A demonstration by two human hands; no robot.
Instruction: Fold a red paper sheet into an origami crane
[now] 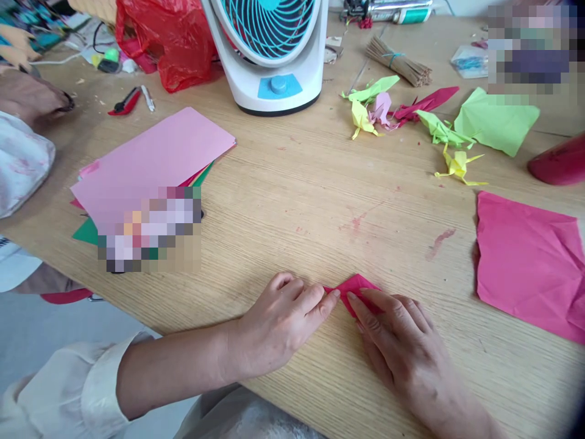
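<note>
A small folded piece of pink-red paper [357, 285] lies on the wooden table near its front edge. My left hand [286, 320] rests at its left side, thumb and fingers closed on the narrow left tip. From the right, my right hand [402, 341] presses the same paper, its fingers together over the right part and hiding some of it. The paper's upper corner shows between the two hands. Farther right lies a creased sheet of pink paper [525, 262].
Stacked coloured paper [155, 158] lies left on the table [292, 213]. A fan [274, 67], red bag [178, 49] and cutter [124, 102] stand or lie behind. Several folded figures [457, 164] and a green sheet [496, 122] are back right. Another person's arm [27, 100] reaches in at left.
</note>
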